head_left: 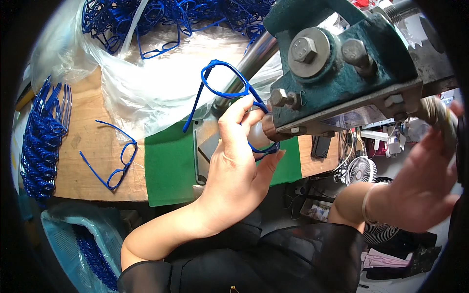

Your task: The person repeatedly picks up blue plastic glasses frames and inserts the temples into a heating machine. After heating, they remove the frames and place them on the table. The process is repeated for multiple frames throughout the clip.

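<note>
Two bare hands in view. Left hand [239, 168] grips a glossy blue plastic glasses frame [220, 94], fingers up near the bridge, thumb extended low by the second rim. Frame held up at the white rounded tip [258, 136] under a dark green metal press with big bolts [322, 93]; lower rim around or just beside that tip, cannot tell which. One temple arm hangs down left.

Right hand [415, 183] raised at far right, motion-blurred, fingers spread, overlapping a beige wrapped handle [437, 115]; whether it grips, cannot tell. Thin pale band at that wrist.

Bright green mat [168, 168] lies under the press on a light brown wooden table [83, 105]. Left of mat: single loose blue frame, arms unfolded [134, 155]; further left, neat nested stack of blue frames [44, 141]. Top: tangled heap of blue frames [195, 10] on crumpled clear plastic sheeting [156, 97].
</note>
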Tool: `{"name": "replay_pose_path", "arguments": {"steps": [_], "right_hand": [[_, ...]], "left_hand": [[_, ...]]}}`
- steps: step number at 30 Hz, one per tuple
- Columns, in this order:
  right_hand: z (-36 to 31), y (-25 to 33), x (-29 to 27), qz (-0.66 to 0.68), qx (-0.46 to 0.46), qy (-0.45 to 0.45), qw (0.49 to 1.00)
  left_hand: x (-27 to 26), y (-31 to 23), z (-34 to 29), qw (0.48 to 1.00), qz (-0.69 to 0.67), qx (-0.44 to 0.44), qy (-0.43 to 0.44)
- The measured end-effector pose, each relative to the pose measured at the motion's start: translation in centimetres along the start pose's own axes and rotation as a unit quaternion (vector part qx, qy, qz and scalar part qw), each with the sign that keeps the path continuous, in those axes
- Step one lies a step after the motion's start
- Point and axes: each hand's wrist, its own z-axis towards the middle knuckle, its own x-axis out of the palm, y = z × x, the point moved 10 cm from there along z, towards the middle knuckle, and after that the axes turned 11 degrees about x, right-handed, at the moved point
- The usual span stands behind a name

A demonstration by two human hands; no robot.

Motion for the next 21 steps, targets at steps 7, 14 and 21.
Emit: {"name": "replay_pose_path", "arguments": {"steps": [7,14,21], "right_hand": [[-16.3,-22.3,-8.5,-0.358,0.368,0.100,0.852],[-19.3,-27.5,-10.8,-0.441,0.368,0.154,0.804],[-19.4,-27.2,-10.2,-0.490,0.290,0.166,0.805]], "left_hand": [[-3.2,-1.2,-3.2,0.991,-0.122,0.016,-0.048],[-3.3,0.2,-6.0,0.966,-0.248,-0.047,-0.060],[-3.2,1.6,-7.1,0.958,-0.232,-0.142,-0.090]]}}
